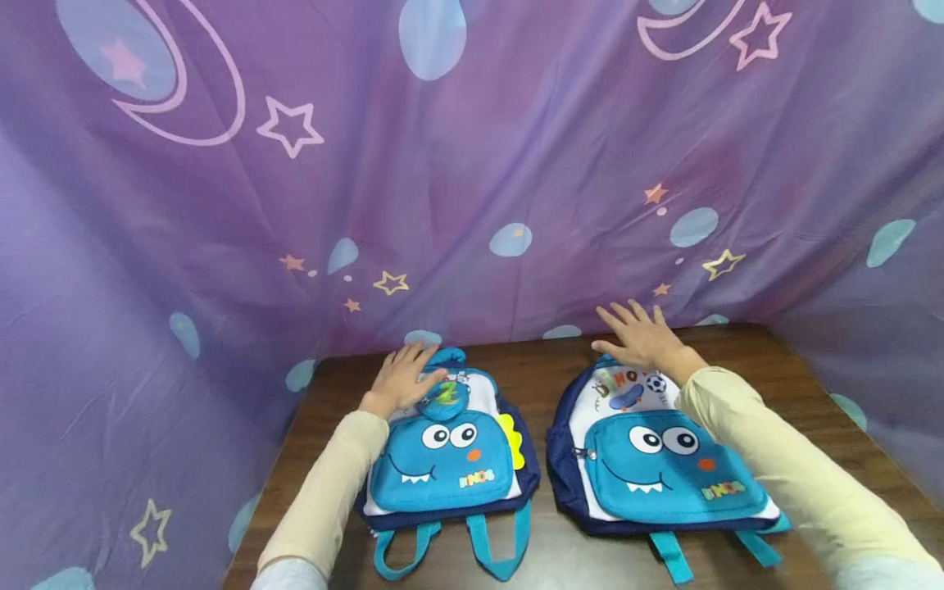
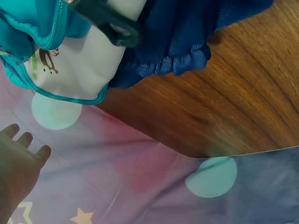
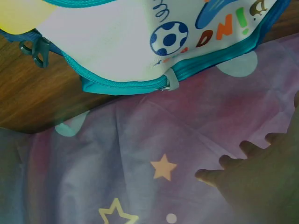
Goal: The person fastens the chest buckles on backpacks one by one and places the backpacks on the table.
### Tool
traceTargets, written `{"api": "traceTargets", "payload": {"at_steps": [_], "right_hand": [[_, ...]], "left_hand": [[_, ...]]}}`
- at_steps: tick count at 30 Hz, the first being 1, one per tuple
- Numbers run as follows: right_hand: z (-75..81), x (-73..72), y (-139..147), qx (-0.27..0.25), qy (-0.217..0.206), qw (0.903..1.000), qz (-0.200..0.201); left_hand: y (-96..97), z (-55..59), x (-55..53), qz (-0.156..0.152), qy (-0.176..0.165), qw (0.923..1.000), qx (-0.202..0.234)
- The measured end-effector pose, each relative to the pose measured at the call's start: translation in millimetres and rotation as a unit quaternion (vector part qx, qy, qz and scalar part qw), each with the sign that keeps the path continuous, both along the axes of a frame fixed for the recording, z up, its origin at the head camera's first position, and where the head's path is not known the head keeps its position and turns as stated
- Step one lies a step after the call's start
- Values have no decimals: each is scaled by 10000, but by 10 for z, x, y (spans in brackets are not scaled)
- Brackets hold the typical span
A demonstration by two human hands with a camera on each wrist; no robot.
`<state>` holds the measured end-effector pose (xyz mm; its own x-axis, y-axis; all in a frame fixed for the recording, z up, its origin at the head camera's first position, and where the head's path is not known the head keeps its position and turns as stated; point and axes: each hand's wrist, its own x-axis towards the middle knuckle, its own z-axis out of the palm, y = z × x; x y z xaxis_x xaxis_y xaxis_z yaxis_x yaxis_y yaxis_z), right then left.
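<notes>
Two small blue and white backpacks with cartoon dinosaur faces lie side by side, straps toward me. Over the top left of the left backpack is my left hand, its fingers extended and its thumb beside a round teal piece with a green and yellow emblem. My right hand spreads its fingers above the top end of the right backpack, hiding part of its top loop. The right wrist view shows that bag's teal zipper and printed ball, with the right hand apart from them.
The bags lie on a brown wooden table. Directly behind its far edge hangs a purple cloth with stars and moons, which also runs along both sides. Teal straps stretch over the near tabletop.
</notes>
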<state>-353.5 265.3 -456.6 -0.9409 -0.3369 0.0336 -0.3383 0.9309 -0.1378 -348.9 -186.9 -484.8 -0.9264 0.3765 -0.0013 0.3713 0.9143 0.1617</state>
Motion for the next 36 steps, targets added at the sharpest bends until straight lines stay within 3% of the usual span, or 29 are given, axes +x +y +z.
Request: {"api": "traceTargets", "payload": {"at_steps": [7, 15, 19, 23, 27, 32, 36], "right_hand": [[282, -3, 62, 164, -68, 9998, -40], [517, 38, 173, 176, -5, 9997, -179], [603, 92, 251, 101, -210, 9983, -541], [693, 181, 297, 17, -609, 9925, -1061], [761, 313, 331, -46, -1165, 9767, -1802], [825, 501, 392, -178, -1794, 9386, -2941], [843, 606, 411, -281, -2120, 9156, -3406]], "left_hand": [[184, 165, -115, -167, 181, 9996, 121], [371, 383, -222, -90, 179, 9998, 32], [507, 479, -229, -126, 184, 9996, 172], [663, 560, -166, -124, 61, 9973, 723], [840, 624, -66, 53, -290, 9891, 1440], [1142, 673, 38, 19, -745, 9740, 2140], [1383, 692, 141, -3, -992, 9681, 2302]]}}
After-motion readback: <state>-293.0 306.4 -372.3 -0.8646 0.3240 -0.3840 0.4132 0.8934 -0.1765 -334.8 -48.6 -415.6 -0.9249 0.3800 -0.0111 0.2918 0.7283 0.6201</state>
